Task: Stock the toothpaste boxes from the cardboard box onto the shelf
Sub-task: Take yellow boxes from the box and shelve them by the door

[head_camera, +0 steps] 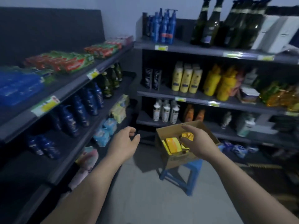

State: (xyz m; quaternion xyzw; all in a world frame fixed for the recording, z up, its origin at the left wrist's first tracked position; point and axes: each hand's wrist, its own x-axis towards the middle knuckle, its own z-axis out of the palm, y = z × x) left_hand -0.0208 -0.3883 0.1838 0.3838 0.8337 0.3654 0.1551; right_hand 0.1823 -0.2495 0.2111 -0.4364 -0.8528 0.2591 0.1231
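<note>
An open cardboard box (168,131) rests on a blue plastic stool (189,173) in the aisle corner. Yellow-orange toothpaste boxes (173,143) lie inside it. My right hand (196,139) reaches into the box and grips the end of one yellow toothpaste box (187,136). To the left of the box my left hand (124,141) hovers with its fingers loosely curled around nothing. On the left shelf unit's top shelf (71,88) lie red and green toothpaste boxes (64,61) and blue ones (17,88).
Blue bottles (77,113) fill the left unit's middle shelf, with wrapped soap packs (105,130) below. The right shelf unit (202,98) holds yellow, white and dark green bottles. Grey floor (145,199) lies between my forearms.
</note>
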